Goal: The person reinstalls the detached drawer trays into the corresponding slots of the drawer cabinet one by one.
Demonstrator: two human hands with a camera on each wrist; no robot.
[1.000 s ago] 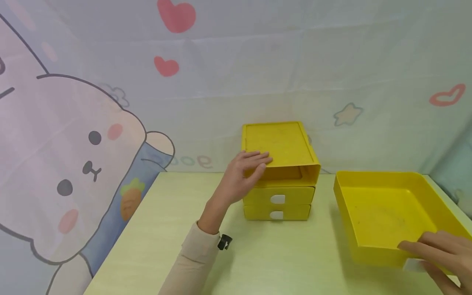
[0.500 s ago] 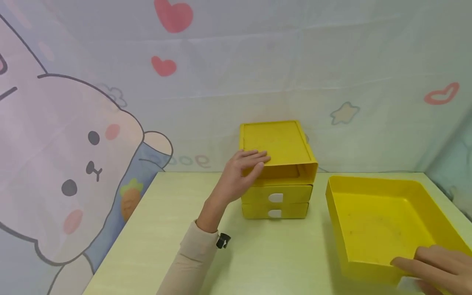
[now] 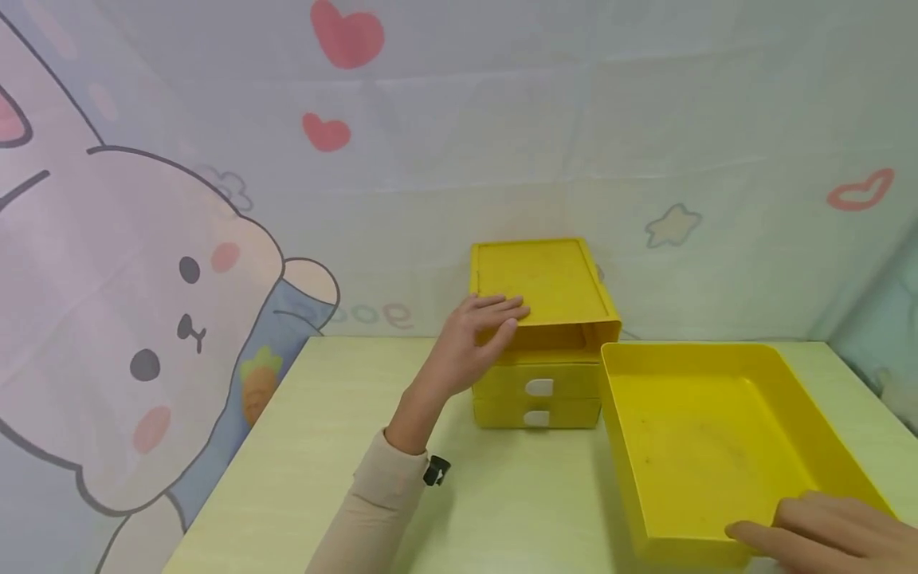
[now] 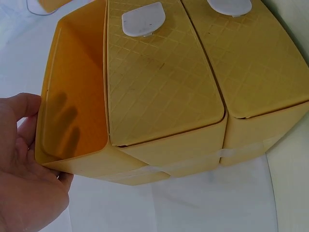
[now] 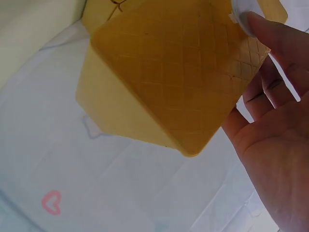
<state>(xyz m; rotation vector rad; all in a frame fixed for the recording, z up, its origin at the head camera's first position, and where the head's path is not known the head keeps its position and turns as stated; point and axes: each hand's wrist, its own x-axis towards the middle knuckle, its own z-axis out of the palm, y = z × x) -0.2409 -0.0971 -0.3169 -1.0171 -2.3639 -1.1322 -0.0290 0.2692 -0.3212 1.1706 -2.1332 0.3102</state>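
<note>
A small yellow drawer cabinet (image 3: 538,375) stands against the backdrop, its top slot hollow and two lower drawers with white tabs shut. My left hand (image 3: 469,343) rests on its top left front corner, fingers laid straight over the top. The left wrist view shows the thumb at the front edge of the hollow slot (image 4: 77,92). To the right, my right hand (image 3: 825,530) holds a pulled-out yellow drawer (image 3: 696,446) by its front wall. There the thumb lies on the white tab (image 5: 244,14), and the other fingers go over the rim. Inside the drawer are only faint marks.
The pale table (image 3: 516,494) extends in front of the cabinet and to its left. Behind is a cloth backdrop (image 3: 459,143) with hearts, a star and a cartoon bunny. A small black clip (image 3: 436,470) sits at the left cuff.
The right hand has brought the yellow drawer leftward and nearer the person, so its back left corner now overlaps the cabinet's right edge in view. The left hand has stayed on the cabinet.
</note>
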